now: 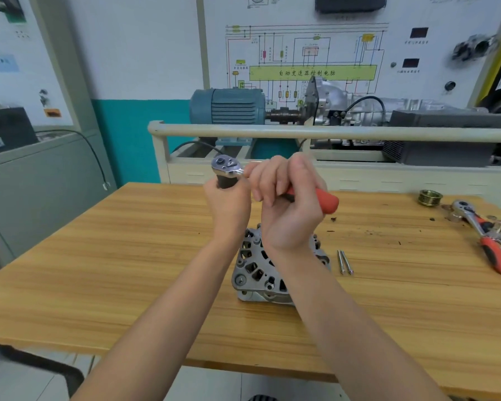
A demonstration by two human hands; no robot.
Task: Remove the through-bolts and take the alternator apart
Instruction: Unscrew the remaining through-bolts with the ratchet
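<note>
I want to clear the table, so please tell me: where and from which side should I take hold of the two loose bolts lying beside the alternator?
Pinch the two bolts together at mid-shaft, coming from above. They lie flat and side by side on the table, just right of the alternator, with bare wood around them.

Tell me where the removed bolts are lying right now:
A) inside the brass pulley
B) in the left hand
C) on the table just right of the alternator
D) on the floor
C: two long bolts lie side by side on the table, just right of the alternator.
</note>
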